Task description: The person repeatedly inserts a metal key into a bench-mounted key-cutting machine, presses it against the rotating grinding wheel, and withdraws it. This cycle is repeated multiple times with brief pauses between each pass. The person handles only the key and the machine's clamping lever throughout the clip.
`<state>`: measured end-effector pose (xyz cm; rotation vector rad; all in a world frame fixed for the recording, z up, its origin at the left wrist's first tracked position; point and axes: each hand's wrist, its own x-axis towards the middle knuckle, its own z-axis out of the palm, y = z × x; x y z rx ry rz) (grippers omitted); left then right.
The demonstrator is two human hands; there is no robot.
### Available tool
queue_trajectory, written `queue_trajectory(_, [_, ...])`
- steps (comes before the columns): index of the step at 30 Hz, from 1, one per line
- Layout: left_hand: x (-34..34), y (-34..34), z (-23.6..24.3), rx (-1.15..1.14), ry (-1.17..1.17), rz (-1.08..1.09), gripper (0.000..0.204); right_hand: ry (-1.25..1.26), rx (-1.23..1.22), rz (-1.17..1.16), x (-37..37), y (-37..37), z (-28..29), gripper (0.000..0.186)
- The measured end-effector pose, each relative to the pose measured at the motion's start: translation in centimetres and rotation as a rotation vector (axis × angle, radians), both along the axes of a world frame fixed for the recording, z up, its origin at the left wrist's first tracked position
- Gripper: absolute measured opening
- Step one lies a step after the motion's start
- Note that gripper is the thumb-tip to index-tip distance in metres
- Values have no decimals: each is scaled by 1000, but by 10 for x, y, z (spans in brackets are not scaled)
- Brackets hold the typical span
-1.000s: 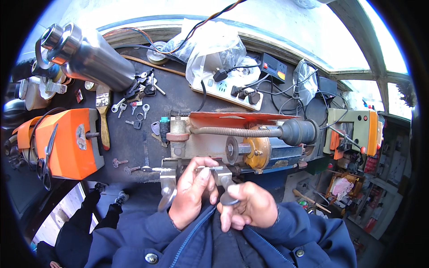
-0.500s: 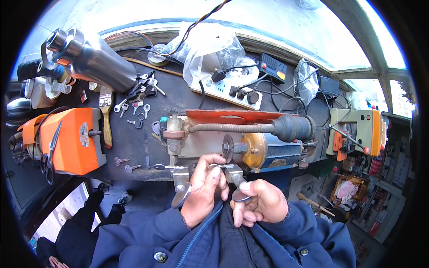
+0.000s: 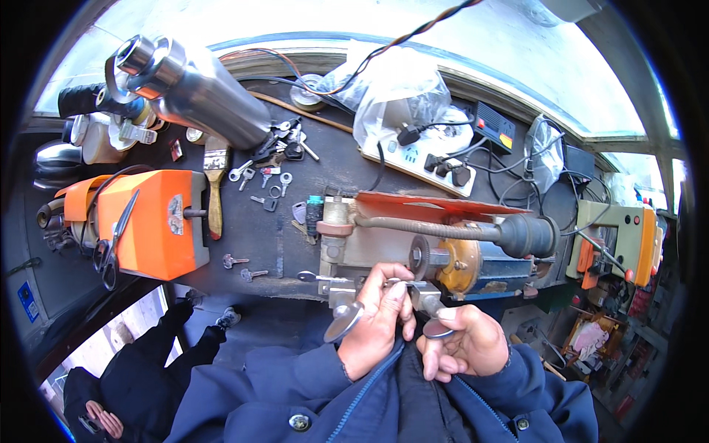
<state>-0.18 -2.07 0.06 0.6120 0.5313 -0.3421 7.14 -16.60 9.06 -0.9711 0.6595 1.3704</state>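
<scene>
On the bench edge stands a key-cutting machine (image 3: pixel 509 275) with two clamps at its front. My left hand (image 3: pixel 377 325) is closed in a pinch at the right clamp (image 3: pixel 424 290), on what looks like a key, its head hidden by the fingers. My right hand (image 3: pixel 473 341) grips the round, flat clamp knob (image 3: pixel 437 330) below that clamp, thumb on top. Another key with a dark head (image 3: pixel 306 276) lies in the left clamp (image 3: pixel 341 295), whose disc-shaped knob (image 3: pixel 344 323) hangs beside my left wrist. The toothed cutter wheel (image 3: pixel 419 256) sits just beyond my fingers.
Loose keys (image 3: pixel 277 166), a paintbrush (image 3: pixel 216 184) and a steel flask (image 3: pixel 214 96) are at the back left. Scissors (image 3: pixel 118 240) rest against an orange machine (image 3: pixel 151 221). A power strip (image 3: pixel 421 168) with cables lies behind. Another person's hand (image 3: pixel 105 419) shows at lower left.
The whole view has shifted, so the bench and machine appear farther right and slightly lower. Both hands keep their places at the clamp and knob.
</scene>
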Motion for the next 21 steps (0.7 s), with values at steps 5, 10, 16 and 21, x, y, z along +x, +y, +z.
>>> queue_trajectory(5, [-3,-2,-3,-19,5,-5,18,-7,80,-26,-1,-8,-4,40])
queue_trajectory(10, [-3,-3,-6,-20,-7,0,18,-26,91,-14,-2,-8,-5,42])
queue_trajectory(16, [-3,-3,-2,-8,24,5,18,-13,-7,13,-1,-2,1,44])
queue_trajectory(21, [0,-5,3,68,27,52,19,-63,-69,82,2,3,2,42])
